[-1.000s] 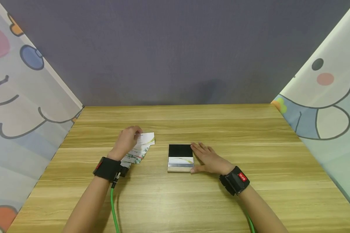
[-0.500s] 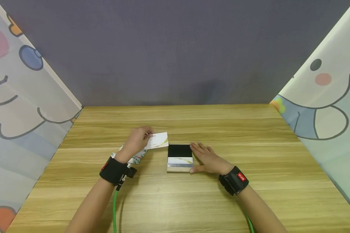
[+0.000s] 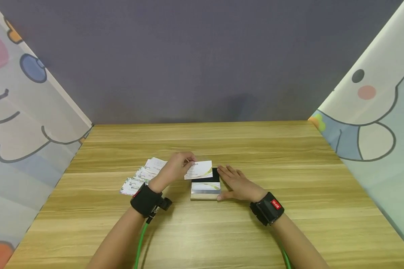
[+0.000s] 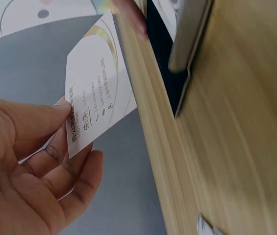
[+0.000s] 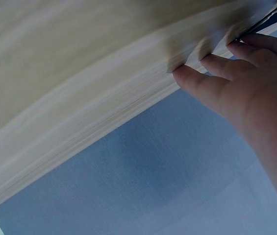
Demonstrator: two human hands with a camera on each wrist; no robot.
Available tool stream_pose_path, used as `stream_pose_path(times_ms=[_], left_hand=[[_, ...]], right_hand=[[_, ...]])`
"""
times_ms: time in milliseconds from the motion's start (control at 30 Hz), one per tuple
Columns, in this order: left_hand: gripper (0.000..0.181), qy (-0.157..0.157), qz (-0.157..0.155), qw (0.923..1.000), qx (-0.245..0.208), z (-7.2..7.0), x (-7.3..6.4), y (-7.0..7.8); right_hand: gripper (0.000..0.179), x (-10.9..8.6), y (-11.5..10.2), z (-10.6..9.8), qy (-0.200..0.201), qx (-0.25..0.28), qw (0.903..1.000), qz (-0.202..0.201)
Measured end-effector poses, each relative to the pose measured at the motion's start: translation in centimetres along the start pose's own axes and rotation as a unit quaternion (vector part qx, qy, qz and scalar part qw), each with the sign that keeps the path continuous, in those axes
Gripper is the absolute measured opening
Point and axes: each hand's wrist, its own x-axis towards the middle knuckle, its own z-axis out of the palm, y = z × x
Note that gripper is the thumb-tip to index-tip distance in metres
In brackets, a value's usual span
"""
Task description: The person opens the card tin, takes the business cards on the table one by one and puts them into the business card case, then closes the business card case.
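A white business card (image 3: 200,170) with a gold curve hangs over the back part of a business card case (image 3: 204,196). My left hand (image 4: 40,161) pinches the card by one short edge between thumb and fingers. The case lies opened flat, black inside at the back, with a metal front and another card with a gold curve (image 3: 206,186) in it. Along the case's right side rests my right hand (image 3: 239,185), fingers extended and thumb at the front corner. In the right wrist view its fingertips touch the table, and only a dark edge of the case shows.
Several printed cards (image 3: 143,175) lie fanned out on the wooden table (image 3: 202,231), left of the case and partly behind the left wrist. A grey panel (image 3: 202,63) stands along the table's back edge. Green cables (image 3: 140,244) trail from both wrist straps.
My left hand has drawn the card off the fanned pile and carried it right, to over the case. The pile shows more now. My right hand stays beside the case.
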Motion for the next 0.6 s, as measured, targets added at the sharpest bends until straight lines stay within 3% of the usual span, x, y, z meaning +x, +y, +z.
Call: stream_pose_path(times_ms=[300,600], left_hand=[[0.014,-0.026,0.028,0.9992,-0.011,1.4,0.3,0.7],[0.011,-0.042,0.029,0.9986,-0.008,2.1,0.5,0.5]], right_hand=[[0.096,0.0,-0.1,0.0,-0.005,0.008,0.9999,0.011],[0.095,-0.1,-0.1,-0.1,-0.004,0.007,0.9999,0.009]])
